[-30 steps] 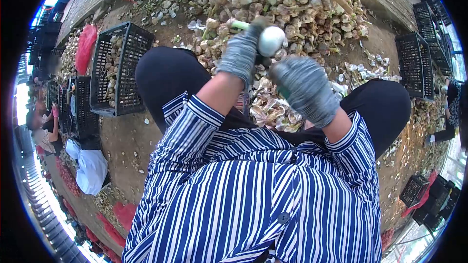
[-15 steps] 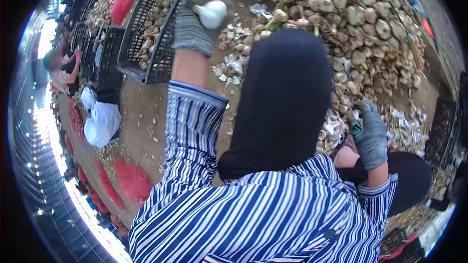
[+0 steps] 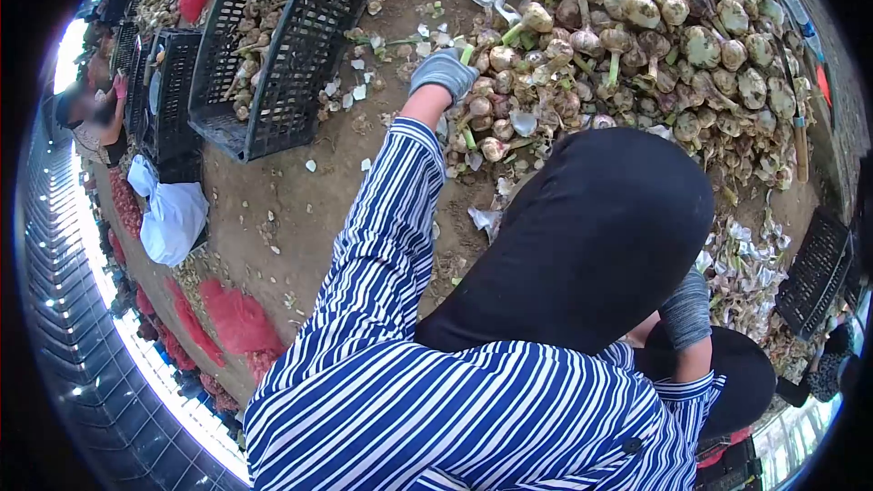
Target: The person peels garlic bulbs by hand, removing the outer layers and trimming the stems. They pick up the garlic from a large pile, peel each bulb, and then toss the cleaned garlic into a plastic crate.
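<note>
My left hand point(image 3: 443, 75), in a grey glove, is at the left edge of a large pile of garlic bulbs point(image 3: 637, 14). Its fingers are closed at a green garlic stem point(image 3: 466, 55) that sticks up beside the fingertips; any bulb under them is hidden. My right hand point(image 3: 687, 309), also gloved in grey, is low on the right behind my raised knee, which hides its fingers and whatever they may hold. Papery garlic peelings point(image 3: 746, 264) lie just beyond it.
A black crate point(image 3: 264, 55) holding garlic stands tilted at the upper left. Behind it are more crates point(image 3: 173, 82), a white sack point(image 3: 170, 214) and a person point(image 3: 95, 118). Red net bags point(image 3: 238, 318) lie at lower left. Another black crate point(image 3: 816, 273) is at right.
My left hand has left the crate side and reached the pile; the white bulb it held is no longer in it. My right hand has drawn back behind my knee. The view has shifted.
</note>
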Motion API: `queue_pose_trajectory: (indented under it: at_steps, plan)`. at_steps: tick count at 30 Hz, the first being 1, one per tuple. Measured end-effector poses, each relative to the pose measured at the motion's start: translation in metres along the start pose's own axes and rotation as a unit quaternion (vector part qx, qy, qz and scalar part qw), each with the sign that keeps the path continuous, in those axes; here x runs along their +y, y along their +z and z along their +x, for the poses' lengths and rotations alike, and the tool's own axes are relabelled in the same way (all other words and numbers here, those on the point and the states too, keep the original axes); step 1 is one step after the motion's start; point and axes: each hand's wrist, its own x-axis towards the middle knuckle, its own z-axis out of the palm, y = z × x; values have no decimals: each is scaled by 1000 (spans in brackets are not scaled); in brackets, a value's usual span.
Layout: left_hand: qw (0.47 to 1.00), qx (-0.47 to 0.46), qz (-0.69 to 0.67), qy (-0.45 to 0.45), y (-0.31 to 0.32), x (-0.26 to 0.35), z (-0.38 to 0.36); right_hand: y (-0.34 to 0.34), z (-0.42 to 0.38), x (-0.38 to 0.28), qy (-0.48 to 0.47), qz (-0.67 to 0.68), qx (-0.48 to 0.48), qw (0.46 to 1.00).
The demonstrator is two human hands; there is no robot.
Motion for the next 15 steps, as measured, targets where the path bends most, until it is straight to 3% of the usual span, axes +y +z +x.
queue_pose_trajectory:
  at_steps: [4, 5, 6, 8, 15]
  plan:
    - [990, -45, 53, 122, -8, 25, -6, 5, 3, -1, -4, -5, -9, 1000]
    - [989, -74, 45, 117, -5, 35, -5, 6, 4, -1, -5, -7, -12, 1000]
    - [979, -83, 107, 151, -9, 48, -9, 7, 3, -1, -6, -10, -14, 1000]
    - [965, -41, 203, 162, 10, 48, 19, 9, 2, -2, -7, -14, -17, 1000]
    - [957, -76, 218, 179, 4, 61, 26, 11, 4, -3, -13, -20, -17, 1000]
